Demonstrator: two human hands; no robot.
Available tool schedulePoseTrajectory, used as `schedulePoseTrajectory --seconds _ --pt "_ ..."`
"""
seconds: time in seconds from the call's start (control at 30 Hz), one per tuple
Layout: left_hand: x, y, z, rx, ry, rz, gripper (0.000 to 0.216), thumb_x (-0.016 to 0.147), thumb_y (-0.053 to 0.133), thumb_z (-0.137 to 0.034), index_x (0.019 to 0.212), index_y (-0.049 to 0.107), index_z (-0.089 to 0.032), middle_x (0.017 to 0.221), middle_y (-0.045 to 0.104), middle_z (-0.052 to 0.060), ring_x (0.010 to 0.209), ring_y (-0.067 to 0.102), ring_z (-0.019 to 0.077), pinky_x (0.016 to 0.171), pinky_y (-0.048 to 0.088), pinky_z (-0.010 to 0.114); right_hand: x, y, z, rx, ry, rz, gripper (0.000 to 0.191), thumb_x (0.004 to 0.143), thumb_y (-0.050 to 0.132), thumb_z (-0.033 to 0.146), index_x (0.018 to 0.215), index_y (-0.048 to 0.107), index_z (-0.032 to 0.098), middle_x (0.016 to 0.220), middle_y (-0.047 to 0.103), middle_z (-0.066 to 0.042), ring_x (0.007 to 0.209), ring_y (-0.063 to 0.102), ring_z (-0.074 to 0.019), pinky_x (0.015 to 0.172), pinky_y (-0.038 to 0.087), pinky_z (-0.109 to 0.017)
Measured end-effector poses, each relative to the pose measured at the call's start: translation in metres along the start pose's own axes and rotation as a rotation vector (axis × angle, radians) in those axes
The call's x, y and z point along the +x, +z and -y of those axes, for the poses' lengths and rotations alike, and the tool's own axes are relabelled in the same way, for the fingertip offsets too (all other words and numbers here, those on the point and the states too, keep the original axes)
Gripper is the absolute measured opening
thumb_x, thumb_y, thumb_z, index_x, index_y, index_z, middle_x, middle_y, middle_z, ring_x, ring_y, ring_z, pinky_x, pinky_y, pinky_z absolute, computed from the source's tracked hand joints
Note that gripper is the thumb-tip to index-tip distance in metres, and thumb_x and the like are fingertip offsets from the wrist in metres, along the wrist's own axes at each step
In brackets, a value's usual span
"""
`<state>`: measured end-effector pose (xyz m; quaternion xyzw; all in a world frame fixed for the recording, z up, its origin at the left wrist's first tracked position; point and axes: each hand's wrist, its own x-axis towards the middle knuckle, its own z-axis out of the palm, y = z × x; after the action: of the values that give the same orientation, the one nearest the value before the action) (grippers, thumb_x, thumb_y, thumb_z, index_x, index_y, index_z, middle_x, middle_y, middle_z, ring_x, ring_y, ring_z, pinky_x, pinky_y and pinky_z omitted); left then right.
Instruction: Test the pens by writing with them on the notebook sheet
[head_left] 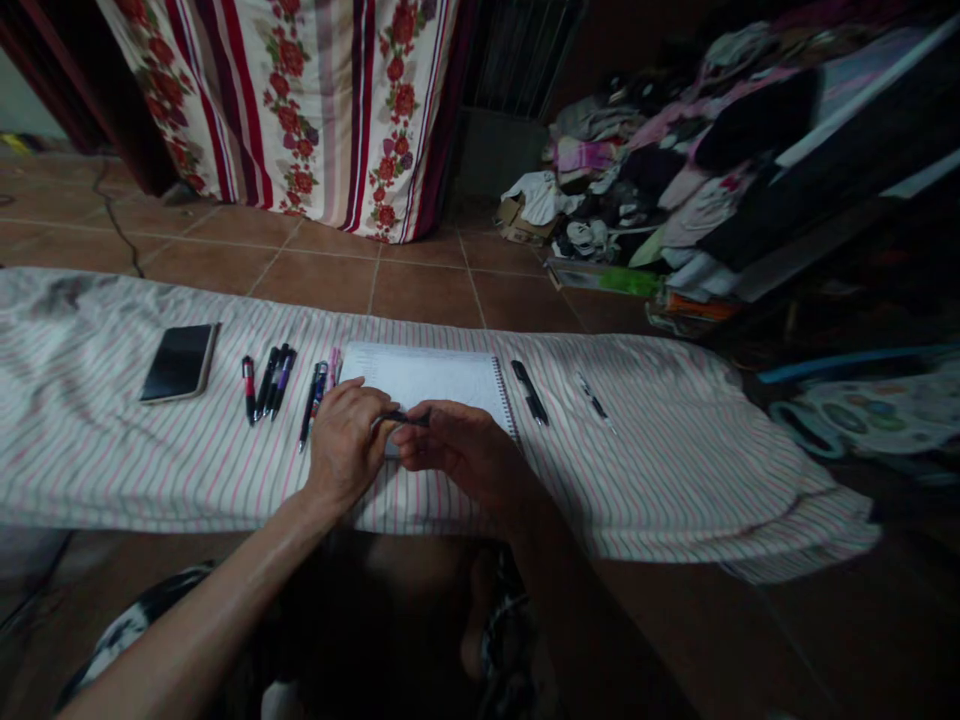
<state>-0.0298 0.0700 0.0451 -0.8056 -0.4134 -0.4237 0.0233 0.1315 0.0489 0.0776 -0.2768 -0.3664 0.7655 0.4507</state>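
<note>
Over the front of a spiral notebook (442,375), both of my hands are closed on a dark, slim pen (409,417). My left hand (351,430) pinches one end, and my right hand (457,450) pinches the other. My fingers cover much of the pen. Left of the notebook lie a red-and-black pen (249,388), several dark pens (274,380) side by side, another bunch of pens (315,390) and pink pens (334,366). To its right are black pens (531,393) and a thin clear pen (597,403).
A striped cloth (675,430) covers the low surface. A phone (180,362) lies at its left. Beyond it are a tiled floor (337,270), a flowered curtain (300,110) and, at right, a heap of clothes (637,170).
</note>
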Motion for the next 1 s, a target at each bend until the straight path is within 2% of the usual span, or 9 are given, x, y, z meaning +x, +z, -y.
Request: schedulePoseTrajectory --seconds 0.17,0.27,0.33,0.4,0.47,0.53,0.6,0.73,1.0 --pt "0.005 0.007 0.007 0.092 -0.017 0.058 0.015 0.08 0.05 -0.013 0.089 0.06 -0.017 0.087 0.069 0.004 0.095 0.06 0.0198 0.101 0.033 0.045 0.013 -0.004 -0.021 0.045 -0.1 -0.064 0.021 0.068 0.071 0.031 0.08 0.069 0.015 0.072 0.069 -0.002 0.064 0.063 -0.0114 0.063 0.053 -0.025" --pt "0.007 0.008 0.004 0.075 -0.069 0.057 0.029 0.08 0.051 -0.016 0.109 0.056 -0.018 0.112 0.063 0.007 0.116 0.048 0.0242 0.104 0.028 0.047 0.016 -0.009 -0.021 0.042 -0.156 -0.128 0.02 0.066 0.073 0.031 0.079 0.069 0.016 0.073 0.069 -0.002 0.062 0.063 -0.0103 0.063 0.053 -0.024" --pt "0.007 0.009 0.001 0.004 -0.186 -0.004 0.038 0.08 0.052 -0.019 0.118 0.051 -0.015 0.128 0.053 0.011 0.124 0.039 0.0258 0.104 0.028 0.047 0.017 -0.014 -0.018 0.048 -0.196 -0.208 0.021 0.065 0.074 0.031 0.079 0.069 0.017 0.072 0.069 -0.001 0.062 0.063 -0.0104 0.062 0.053 -0.023" --pt "0.005 0.011 -0.002 -0.16 -0.393 -0.08 0.038 0.079 0.053 -0.022 0.117 0.052 -0.013 0.127 0.052 0.014 0.122 0.04 0.0258 0.102 0.031 0.046 0.017 -0.019 -0.014 0.055 -0.229 -0.255 0.021 0.066 0.073 0.031 0.08 0.068 0.017 0.071 0.069 -0.002 0.063 0.063 -0.0104 0.061 0.053 -0.022" --pt "0.002 0.013 -0.005 -0.452 -0.708 -0.098 0.032 0.079 0.053 -0.025 0.108 0.056 -0.011 0.116 0.058 0.015 0.112 0.05 0.0253 0.096 0.038 0.044 0.014 -0.022 -0.012 0.072 -0.244 -0.245 0.02 0.067 0.073 0.03 0.081 0.068 0.017 0.071 0.069 -0.002 0.063 0.063 -0.0097 0.059 0.052 -0.019" --pt "0.001 0.012 -0.012 -0.871 -1.071 -0.034 0.027 0.081 0.052 -0.029 0.098 0.06 -0.009 0.104 0.063 0.016 0.098 0.058 0.024 0.086 0.044 0.04 0.011 -0.023 -0.013 0.124 -0.232 -0.207 0.019 0.067 0.073 0.029 0.082 0.069 0.018 0.072 0.069 -0.002 0.062 0.062 -0.0086 0.057 0.052 -0.017" --pt "0.002 0.009 -0.019 -1.296 -1.264 0.041 0.027 0.08 0.055 -0.03 0.097 0.06 -0.01 0.103 0.064 0.015 0.094 0.061 0.0223 0.082 0.046 0.035 0.009 -0.022 -0.014 0.227 -0.204 -0.178 0.02 0.065 0.075 0.029 0.081 0.069 0.019 0.071 0.068 -0.001 0.059 0.061 -0.0063 0.053 0.051 -0.013" --pt "0.009 0.001 -0.029 -1.745 -1.228 0.023 0.026 0.079 0.059 -0.022 0.103 0.061 -0.013 0.109 0.063 0.012 0.097 0.061 0.0195 0.071 0.045 0.024 0.009 -0.022 -0.014 0.446 -0.139 -0.153 0.022 0.059 0.079 0.027 0.077 0.069 0.019 0.063 0.065 0.002 0.052 0.055 -0.0015 0.047 0.046 -0.005" --pt "0.02 0.007 -0.031 -1.833 -1.182 -0.082 0.025 0.074 0.065 -0.018 0.099 0.064 -0.019 0.105 0.064 0.003 0.08 0.062 0.0101 0.061 0.04 0.017 0.01 -0.026 -0.015 0.685 -0.08 -0.08 0.016 0.066 0.075 0.019 0.079 0.066 0.015 0.061 0.06 0.005 0.05 0.053 0.0031 0.044 0.042 0.002"
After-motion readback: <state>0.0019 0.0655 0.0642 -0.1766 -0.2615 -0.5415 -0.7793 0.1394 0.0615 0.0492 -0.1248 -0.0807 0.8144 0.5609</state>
